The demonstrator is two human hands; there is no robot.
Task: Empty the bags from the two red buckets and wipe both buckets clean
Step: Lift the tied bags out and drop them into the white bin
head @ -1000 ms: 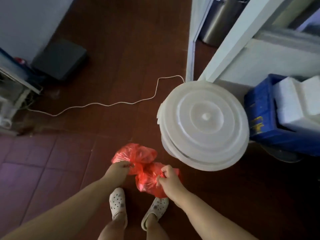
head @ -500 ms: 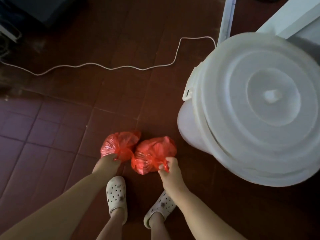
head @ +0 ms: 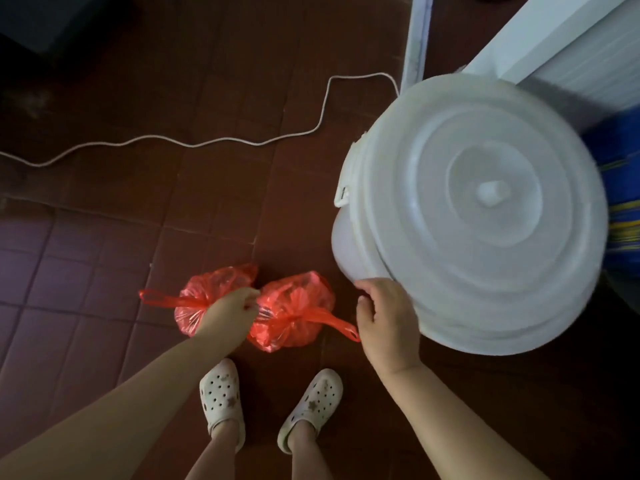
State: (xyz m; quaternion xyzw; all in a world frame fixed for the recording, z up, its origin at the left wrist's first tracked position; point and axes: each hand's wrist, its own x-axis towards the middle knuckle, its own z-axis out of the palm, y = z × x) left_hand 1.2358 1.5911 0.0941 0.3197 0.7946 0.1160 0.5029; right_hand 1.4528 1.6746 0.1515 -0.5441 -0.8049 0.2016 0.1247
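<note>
Two tied red plastic bags lie side by side on the dark red tile floor, just ahead of my feet. My left hand (head: 231,310) sits on the knot of the left red bag (head: 207,289) with its fingers curled over it. The right red bag (head: 294,308) rests free, and its handle loop trails toward my right hand (head: 384,318). That hand is open, with its fingertips at the lower left edge of the big white lidded bucket (head: 485,209). No red bucket is in view.
A white cord (head: 221,142) snakes across the floor beyond the bags. A white door frame (head: 415,36) and a white panel stand at the upper right. A blue crate (head: 623,202) sits behind the white bucket. My feet in white clogs (head: 221,396) stand below the bags.
Both bags have been lowered to the floor. My right hand has let go of the right bag and moved right to the white bucket's edge. The view has tilted further down.
</note>
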